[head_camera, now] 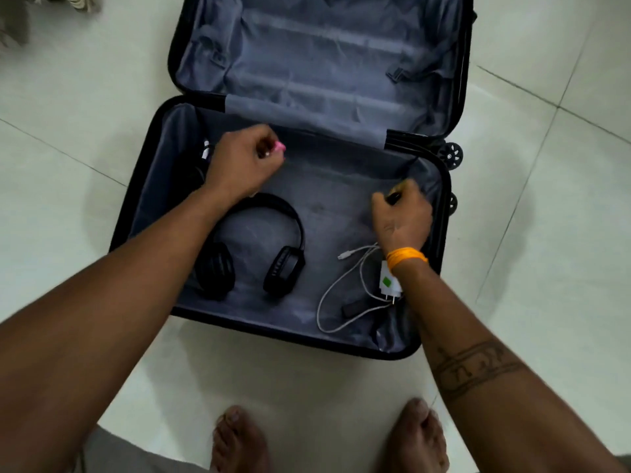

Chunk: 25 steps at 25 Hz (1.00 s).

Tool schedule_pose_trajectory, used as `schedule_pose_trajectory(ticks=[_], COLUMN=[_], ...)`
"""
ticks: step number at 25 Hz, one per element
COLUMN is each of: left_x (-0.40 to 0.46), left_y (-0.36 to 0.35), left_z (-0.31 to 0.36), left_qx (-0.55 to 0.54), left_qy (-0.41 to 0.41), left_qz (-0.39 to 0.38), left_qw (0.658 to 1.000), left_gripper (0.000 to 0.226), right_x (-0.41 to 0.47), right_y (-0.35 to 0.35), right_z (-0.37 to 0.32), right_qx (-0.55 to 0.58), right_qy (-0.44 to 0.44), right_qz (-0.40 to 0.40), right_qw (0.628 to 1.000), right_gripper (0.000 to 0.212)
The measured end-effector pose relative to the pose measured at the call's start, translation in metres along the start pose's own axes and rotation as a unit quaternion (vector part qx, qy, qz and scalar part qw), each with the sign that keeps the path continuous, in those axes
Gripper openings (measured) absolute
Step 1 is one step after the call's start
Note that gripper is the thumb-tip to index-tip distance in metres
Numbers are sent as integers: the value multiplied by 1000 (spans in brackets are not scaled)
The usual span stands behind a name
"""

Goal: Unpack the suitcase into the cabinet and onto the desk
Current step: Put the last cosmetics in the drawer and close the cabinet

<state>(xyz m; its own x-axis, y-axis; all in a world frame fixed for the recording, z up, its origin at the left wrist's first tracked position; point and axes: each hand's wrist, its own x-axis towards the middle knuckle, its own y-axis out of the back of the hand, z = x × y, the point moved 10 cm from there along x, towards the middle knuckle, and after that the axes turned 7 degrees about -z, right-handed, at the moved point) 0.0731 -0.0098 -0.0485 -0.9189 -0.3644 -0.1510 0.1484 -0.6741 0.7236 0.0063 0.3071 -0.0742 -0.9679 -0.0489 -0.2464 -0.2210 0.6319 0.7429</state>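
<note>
A black suitcase [143,186] lies open on the floor, grey lining showing in both halves. In the near half lie black headphones [273,254], a white charger [387,281] with its cable [327,302], and a small black item [353,308]. My left hand [242,162] is over the upper left of that half, fingers curled round a small pink object [278,146]. My right hand [401,213] is near the right wall, gripping a small dark object [392,199] with a yellowish tip. A white cable end [206,150] shows behind my left wrist.
The suitcase's far half [324,56] holds only straps. White tiled floor [68,165] surrounds the case. My bare feet [239,438] stand at its near edge. A patterned fabric edge [51,5] shows at the top left. Suitcase wheels [450,155] stick out on the right.
</note>
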Motion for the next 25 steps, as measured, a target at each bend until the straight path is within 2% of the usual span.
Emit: schedule_pose_trajectory(ticks=[3, 5, 6, 9, 12, 15, 18, 22, 25], left_x=[-8, -28, -41, -90, -137, -159, -175, -180, -162], left_y=[-35, -73, -93, -152, -199, -214, -221, -221, -201], left_z=[31, 46, 53, 74, 78, 83, 90, 86, 96], left_qx=[-218, -274, -256, -94, 105, 266, 317, 290, 300], left_qy=[29, 53, 40, -24, -67, -123, -172, -143, -156], left_qz=[-27, -88, -130, -274, -399, -402, -392, -407, -365], left_qw=[975, 956, 957, 957, 908, 868, 847, 855, 867], left_gripper=[12, 11, 10, 22, 14, 32, 34, 29, 23], right_x=[4, -6, -9, -9, -8, -13, -20, -26, -24], right_y=[-10, -24, -29, -27, -23, -22, -15, -11, 0], right_z=[7, 9, 10, 20, 30, 32, 35, 34, 21], right_qx=[-179, -231, -234, -220, -221, -183, -104, -17, 55], right_qy=[1, -4, -10, -25, -42, -37, -38, -24, -16], right_qz=[-57, -92, -97, -95, -108, -114, -93, -79, -61], right_qw=[982, 969, 967, 971, 968, 976, 990, 996, 996], right_gripper=[46, 54, 53, 43, 38, 35, 34, 35, 34])
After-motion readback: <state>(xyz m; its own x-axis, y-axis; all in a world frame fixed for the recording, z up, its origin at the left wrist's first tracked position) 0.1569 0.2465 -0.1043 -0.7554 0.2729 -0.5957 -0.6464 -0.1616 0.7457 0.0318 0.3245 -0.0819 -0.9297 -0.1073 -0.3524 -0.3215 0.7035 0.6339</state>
